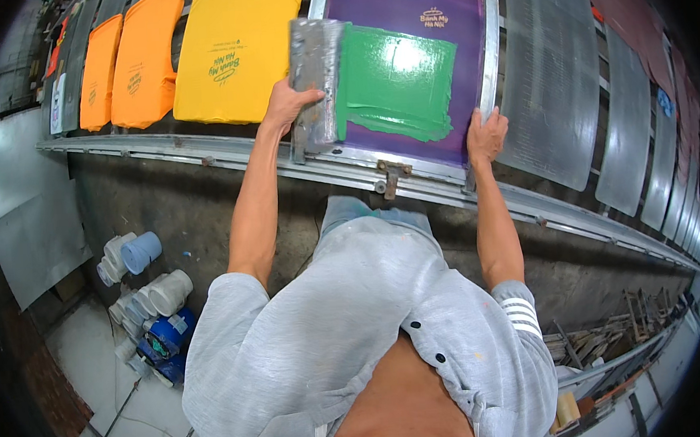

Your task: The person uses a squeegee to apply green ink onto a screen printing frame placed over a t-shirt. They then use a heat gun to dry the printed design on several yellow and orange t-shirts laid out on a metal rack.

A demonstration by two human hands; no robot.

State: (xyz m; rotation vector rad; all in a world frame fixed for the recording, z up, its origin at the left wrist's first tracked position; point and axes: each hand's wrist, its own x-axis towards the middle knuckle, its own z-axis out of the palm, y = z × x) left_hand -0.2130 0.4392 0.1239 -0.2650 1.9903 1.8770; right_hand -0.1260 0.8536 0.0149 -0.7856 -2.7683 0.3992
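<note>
A printing screen (477, 90) with a metal frame and purple mesh lies on the long rack in front of me. Thick wet green ink (402, 79) covers a block of its mesh. My left hand (287, 106) grips a squeegee (316, 60) wrapped in silver, its thumb across the near face and its other fingers mostly hidden. The squeegee stands along the left side of the screen, at the ink's left edge. My right hand (487, 136) is closed around the lower right corner of the screen's frame.
A yellow shirt (239, 41) and orange shirts (145, 71) with dark prints lie on boards to the left. Bare metal boards (549, 70) line the right. A metal rail (202, 157) with a bracket (394, 176) runs along the near edge. White tubs (170, 292) stand on the floor, lower left.
</note>
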